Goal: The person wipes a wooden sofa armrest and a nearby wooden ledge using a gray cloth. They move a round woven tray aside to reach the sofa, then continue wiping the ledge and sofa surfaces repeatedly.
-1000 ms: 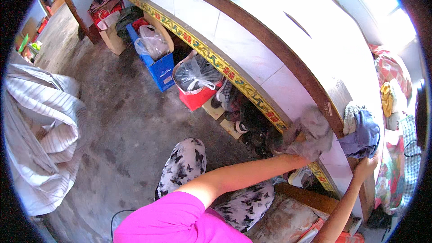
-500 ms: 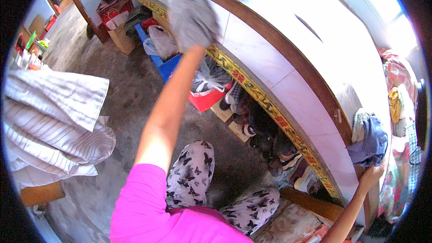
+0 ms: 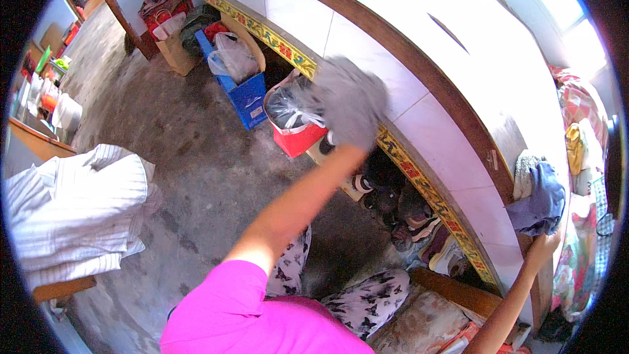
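My left arm reaches forward, and a grey cloth [image 3: 350, 101], smeared by motion, covers most of my left hand [image 3: 354, 153]. In the picture this cloth lies over the pale tiled side [image 3: 419, 118] and yellow patterned border [image 3: 400, 149] of a long raised platform. Whether it touches the tiles I cannot tell. At the right, my right hand [image 3: 544, 247] grips a bunched dark blue cloth [image 3: 540, 204] at the platform's brown edge. A light grey knitted cloth [image 3: 526, 174] shows beside the blue one. The fingers of my left hand are hidden.
Under the platform stand a red box [image 3: 298, 143] with a clear bag, a blue box [image 3: 246, 106], a paper bag [image 3: 175, 56] and several shoes [image 3: 419, 223]. Striped fabric [image 3: 85, 203] hangs at the left. Patterned bedding [image 3: 576, 262] lies at the far right.
My left hand and the grey cloth have swept right and nearer along the tiled side, uncovering the blue box. The right hand stays on the blue cloth. The striped fabric has shifted.
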Motion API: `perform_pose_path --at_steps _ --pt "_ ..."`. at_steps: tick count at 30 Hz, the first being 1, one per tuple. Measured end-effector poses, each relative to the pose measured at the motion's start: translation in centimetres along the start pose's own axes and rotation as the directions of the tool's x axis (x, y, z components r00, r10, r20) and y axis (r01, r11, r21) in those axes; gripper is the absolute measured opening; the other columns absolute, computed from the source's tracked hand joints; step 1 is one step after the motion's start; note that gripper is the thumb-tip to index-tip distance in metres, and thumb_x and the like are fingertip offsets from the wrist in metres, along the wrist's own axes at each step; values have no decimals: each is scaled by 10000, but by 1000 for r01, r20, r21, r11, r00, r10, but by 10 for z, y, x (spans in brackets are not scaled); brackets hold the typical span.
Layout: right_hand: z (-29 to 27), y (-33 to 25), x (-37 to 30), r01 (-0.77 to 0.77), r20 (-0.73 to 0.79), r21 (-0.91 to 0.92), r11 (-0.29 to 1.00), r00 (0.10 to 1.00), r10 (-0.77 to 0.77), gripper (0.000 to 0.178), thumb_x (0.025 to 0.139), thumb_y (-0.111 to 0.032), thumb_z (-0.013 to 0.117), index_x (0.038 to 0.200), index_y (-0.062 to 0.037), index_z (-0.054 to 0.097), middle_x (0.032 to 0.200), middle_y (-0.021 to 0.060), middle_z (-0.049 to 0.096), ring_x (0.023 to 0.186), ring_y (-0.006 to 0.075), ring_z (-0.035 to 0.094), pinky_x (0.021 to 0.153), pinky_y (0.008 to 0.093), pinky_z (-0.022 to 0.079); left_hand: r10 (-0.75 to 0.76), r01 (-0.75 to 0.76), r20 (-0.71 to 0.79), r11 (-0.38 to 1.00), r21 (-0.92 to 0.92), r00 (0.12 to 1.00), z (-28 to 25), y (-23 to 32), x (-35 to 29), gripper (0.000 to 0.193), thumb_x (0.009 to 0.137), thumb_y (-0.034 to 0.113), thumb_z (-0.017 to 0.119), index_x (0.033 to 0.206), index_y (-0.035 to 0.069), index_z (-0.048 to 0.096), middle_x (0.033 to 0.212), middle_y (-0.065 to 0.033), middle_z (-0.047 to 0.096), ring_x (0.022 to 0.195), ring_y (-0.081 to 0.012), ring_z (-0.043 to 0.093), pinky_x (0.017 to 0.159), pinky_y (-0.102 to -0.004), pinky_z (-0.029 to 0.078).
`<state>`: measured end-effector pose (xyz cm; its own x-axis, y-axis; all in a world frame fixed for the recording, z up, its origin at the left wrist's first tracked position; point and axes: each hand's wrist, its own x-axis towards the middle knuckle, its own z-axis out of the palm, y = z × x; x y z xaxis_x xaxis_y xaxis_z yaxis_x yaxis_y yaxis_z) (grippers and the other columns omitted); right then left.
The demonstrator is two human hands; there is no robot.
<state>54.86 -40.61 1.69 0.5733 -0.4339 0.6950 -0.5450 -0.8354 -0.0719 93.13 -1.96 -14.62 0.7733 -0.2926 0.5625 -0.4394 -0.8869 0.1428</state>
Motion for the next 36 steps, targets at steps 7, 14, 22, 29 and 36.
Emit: perform_pose_path --at_steps 7,14,22,29,36 --pt "8 -18 5 -20 -75 -87 996 997 13 489 935 -320 500 1218 56 635 1067 266 695 1010 449 649 926 474 480 382 -351 -116 631 -692 917 -21 121 -120 236 982 269 514 1151 139 616 1155 -103 621 1102 -272 582 898 -416 484" --pt "-10 -66 11 -153 17 16 988 988 153 507 945 -408 557 1213 2 690 1085 267 706 1030 428 673 888 485 494 83 -161 -159 800 -578 984 15 -20 19 282 1001 263 494 1238 145 590 1224 -89 608 1164 -271 560 938 -413 478" --pt "-9 -104 8 -267 -8 -42 963 964 267 502 969 -480 592 1201 -55 726 952 218 739 910 394 719 771 461 523 -319 293 -189 944 -151 929 41 -22 69 345 1022 257 470 1338 151 559 1303 -73 593 1235 -270 535 983 -409 471" --pt "-7 -104 10 -206 23 52 977 979 205 508 970 -471 604 1187 -26 716 889 218 734 819 334 723 720 424 513 83 -153 -133 699 -698 988 -5 212 -112 404 1041 252 449 1425 156 532 1373 -60 581 1297 -269 513 1023 -406 465" --pt "-8 -94 10 -190 33 6 982 981 190 500 983 -465 556 1202 -42 705 950 226 738 895 409 719 756 484 519 571 -788 -552 518 -331 608 -21 196 -107 502 908 219 537 1407 205 582 1390 -32 591 1370 -209 512 834 -401 520"
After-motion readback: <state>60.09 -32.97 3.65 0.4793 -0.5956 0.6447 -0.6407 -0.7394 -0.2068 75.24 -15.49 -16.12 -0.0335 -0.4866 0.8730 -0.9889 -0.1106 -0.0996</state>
